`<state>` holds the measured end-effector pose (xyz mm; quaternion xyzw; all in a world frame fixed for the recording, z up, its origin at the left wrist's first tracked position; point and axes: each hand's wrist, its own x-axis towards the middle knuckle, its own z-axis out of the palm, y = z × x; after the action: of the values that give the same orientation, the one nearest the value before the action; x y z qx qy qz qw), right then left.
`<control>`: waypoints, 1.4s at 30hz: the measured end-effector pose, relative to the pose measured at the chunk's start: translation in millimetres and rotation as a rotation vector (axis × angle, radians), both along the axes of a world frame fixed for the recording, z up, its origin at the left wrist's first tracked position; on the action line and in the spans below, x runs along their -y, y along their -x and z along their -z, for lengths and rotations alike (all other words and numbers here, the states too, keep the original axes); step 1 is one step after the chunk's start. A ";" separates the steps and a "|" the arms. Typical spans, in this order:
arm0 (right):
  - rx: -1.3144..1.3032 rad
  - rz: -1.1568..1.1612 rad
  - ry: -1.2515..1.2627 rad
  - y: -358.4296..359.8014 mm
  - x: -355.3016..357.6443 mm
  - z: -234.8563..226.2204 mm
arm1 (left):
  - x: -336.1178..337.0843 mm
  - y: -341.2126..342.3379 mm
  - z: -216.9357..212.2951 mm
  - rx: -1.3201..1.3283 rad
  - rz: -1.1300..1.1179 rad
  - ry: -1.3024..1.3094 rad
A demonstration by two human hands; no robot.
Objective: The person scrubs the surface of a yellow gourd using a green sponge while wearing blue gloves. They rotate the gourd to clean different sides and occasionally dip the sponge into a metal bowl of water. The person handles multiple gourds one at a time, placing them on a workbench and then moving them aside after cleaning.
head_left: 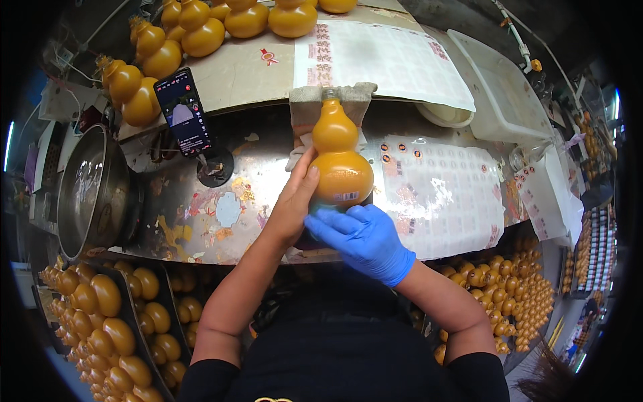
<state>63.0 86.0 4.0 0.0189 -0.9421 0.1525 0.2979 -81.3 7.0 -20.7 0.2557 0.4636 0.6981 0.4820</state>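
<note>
A shiny amber gourd-shaped bottle (341, 175) lies in front of me, its screw-threaded neck pointing away and resting on a folded beige cloth (363, 95). My bare left hand (295, 197) is closed around the bottle's left side, the thumb along its lower bulb. At the near end, my right hand (365, 241), in a blue glove, touches the base with its fingers stretched out toward the left. A small barcode label (345, 196) shows on the lower bulb, just above the glove. The underside of the bottle is hidden.
Label sheets (442, 201) lie right of the bottle, more (382, 63) on the raised board behind. A phone (182, 114) on a stand and a metal basin (90, 191) are left. Gourd bottles (137, 94) stand at the back; others (100, 328) fill racks below. A plastic tub (499, 87) sits far right.
</note>
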 end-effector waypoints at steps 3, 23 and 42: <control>0.004 -0.048 0.109 -1.5 -8.2 0.9 | 0.0 0.3 1.7 -0.015 0.002 0.008; -0.218 0.199 0.846 -6.4 -23.1 -14.9 | -4.3 -7.9 -2.3 -0.252 -0.145 0.103; 0.356 -0.023 0.723 44.3 -99.8 -43.2 | -6.0 -13.4 4.1 -0.200 -0.197 0.086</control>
<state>18.8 185.9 47.2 -0.1034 -0.8645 0.4781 0.1156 -68.0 12.9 -24.7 0.2561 0.5617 0.6926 0.3730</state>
